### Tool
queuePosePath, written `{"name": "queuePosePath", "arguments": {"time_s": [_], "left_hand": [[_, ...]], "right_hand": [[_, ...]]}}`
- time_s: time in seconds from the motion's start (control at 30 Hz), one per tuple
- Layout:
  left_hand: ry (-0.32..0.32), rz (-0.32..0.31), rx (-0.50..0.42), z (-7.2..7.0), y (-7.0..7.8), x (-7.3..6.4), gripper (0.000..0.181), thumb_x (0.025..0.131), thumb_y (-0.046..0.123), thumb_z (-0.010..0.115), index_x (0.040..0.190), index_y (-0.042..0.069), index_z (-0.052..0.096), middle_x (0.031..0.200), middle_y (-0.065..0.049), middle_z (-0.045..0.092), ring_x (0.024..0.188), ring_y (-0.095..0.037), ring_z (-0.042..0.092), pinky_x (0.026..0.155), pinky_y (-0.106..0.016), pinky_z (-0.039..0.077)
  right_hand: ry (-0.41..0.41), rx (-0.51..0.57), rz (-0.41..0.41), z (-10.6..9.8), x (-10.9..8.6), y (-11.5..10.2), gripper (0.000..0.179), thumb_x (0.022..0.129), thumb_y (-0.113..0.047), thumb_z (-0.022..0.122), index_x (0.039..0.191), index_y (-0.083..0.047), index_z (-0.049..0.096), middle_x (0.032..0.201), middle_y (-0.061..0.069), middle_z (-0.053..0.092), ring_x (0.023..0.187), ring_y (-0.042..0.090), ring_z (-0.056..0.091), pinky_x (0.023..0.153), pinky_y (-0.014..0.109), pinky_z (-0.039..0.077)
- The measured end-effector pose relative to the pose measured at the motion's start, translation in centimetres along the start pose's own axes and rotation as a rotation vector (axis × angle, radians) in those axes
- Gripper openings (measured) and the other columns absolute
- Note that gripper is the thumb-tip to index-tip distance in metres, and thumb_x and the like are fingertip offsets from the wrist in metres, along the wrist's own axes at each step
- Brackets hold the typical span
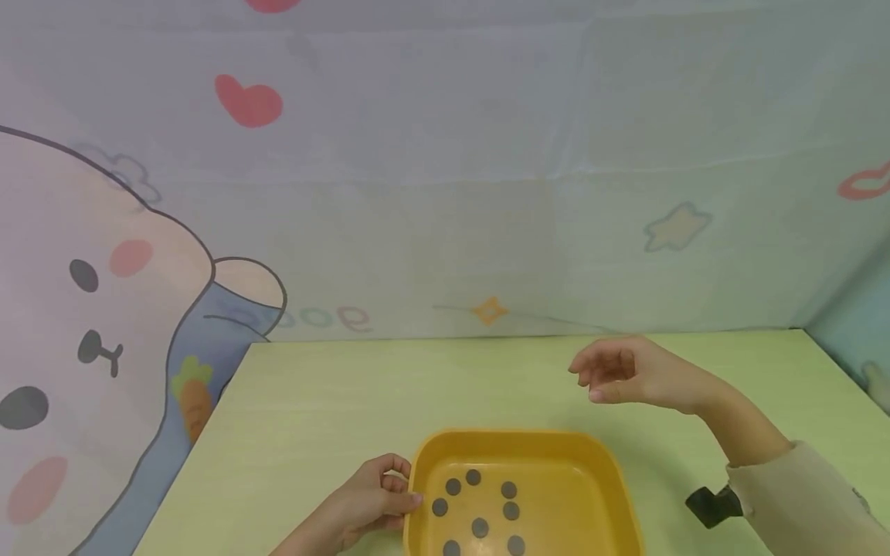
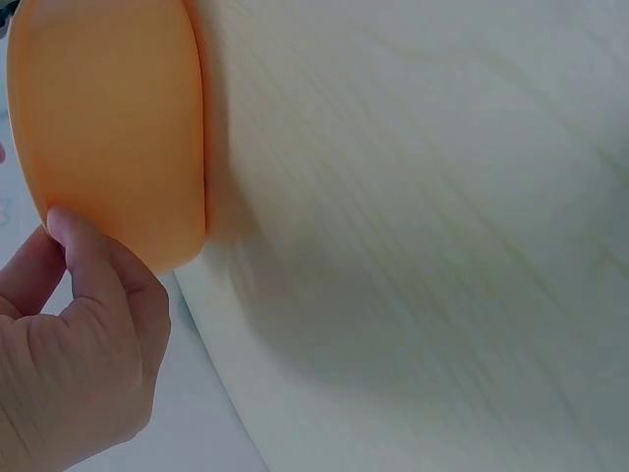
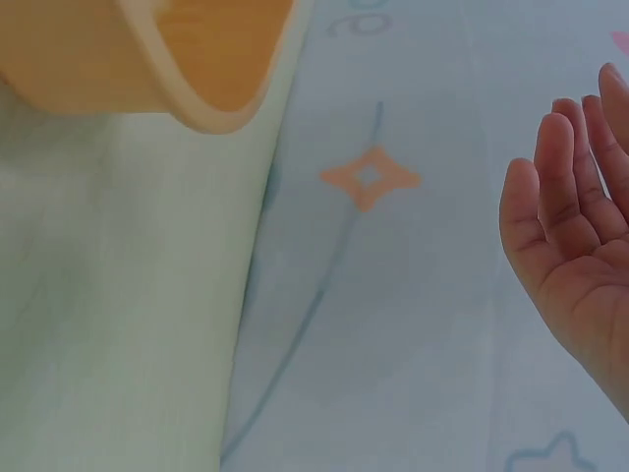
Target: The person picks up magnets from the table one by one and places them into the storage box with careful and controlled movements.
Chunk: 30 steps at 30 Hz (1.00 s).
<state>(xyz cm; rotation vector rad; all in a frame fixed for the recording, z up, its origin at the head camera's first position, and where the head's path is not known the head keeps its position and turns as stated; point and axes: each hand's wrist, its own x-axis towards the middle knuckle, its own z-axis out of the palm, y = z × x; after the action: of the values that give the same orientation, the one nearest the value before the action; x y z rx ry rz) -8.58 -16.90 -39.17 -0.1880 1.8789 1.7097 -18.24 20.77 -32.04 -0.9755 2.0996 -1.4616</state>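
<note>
A yellow plastic tray (image 1: 566, 502) with raised sides stands at the front of the table, its near end cut off in the head view. Several flat grey discs (image 1: 480, 527) lie scattered on its floor, mostly in the left half. My left hand (image 1: 368, 498) pinches the tray's left rim, thumb over the edge; the left wrist view shows this grip on the tray's outer wall (image 2: 113, 128). Beyond the tray's far right corner, my right hand (image 1: 626, 374) hovers in the air, fingers loosely bent around nothing. In the right wrist view its palm (image 3: 590, 285) faces up, apart from the tray.
A pale green tabletop (image 1: 348, 394) extends around the tray. Behind it hangs a printed cloth (image 1: 445, 232) with hearts, stars and a cartoon animal at left. A beige sleeve (image 1: 806, 502) covers the right forearm, with a black device (image 1: 712, 506) at the cuff.
</note>
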Motion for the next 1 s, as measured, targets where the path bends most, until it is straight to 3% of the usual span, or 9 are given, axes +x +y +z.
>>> {"name": "queuePosePath", "arguments": {"time_s": [0.33, 0.73, 1.0], "left_hand": [[0.000, -0.001, 0.002, -0.2, 0.0, -0.1, 0.027, 0.083, 0.000, 0.067, 0.101, 0.003, 0.046, 0.074, -0.001, 0.051, 0.061, -0.010, 0.053, 0.054, -0.018, 0.048], [-0.003, -0.001, 0.001, -0.1, 0.0, 0.0, 0.028, 0.083, 0.000, 0.067, 0.101, 0.003, 0.046, 0.074, -0.001, 0.051, 0.061, -0.010, 0.053, 0.054, -0.019, 0.048], [0.000, -0.008, 0.001, 0.0, -0.1, 0.2, 0.028, 0.083, 0.001, 0.067, 0.100, 0.005, 0.045, 0.075, -0.001, 0.050, 0.061, -0.010, 0.053, 0.054, -0.019, 0.048]], "right_hand": [[0.078, 0.055, -0.010, -0.5, -2.9, 1.3, 0.030, 0.086, 0.003, 0.062, 0.113, -0.011, 0.061, 0.100, 0.000, 0.063, 0.090, 0.017, 0.060, 0.075, 0.032, 0.053], [0.145, 0.011, -0.010, -1.7, -6.3, 2.3, 0.030, 0.087, 0.008, 0.058, 0.113, -0.006, 0.060, 0.101, -0.001, 0.063, 0.090, 0.014, 0.059, 0.074, 0.029, 0.053], [0.199, -0.055, 0.059, -2.1, -8.2, 3.0, 0.029, 0.088, 0.005, 0.059, 0.115, -0.004, 0.058, 0.099, 0.000, 0.063, 0.091, 0.014, 0.061, 0.077, 0.026, 0.051]]}}
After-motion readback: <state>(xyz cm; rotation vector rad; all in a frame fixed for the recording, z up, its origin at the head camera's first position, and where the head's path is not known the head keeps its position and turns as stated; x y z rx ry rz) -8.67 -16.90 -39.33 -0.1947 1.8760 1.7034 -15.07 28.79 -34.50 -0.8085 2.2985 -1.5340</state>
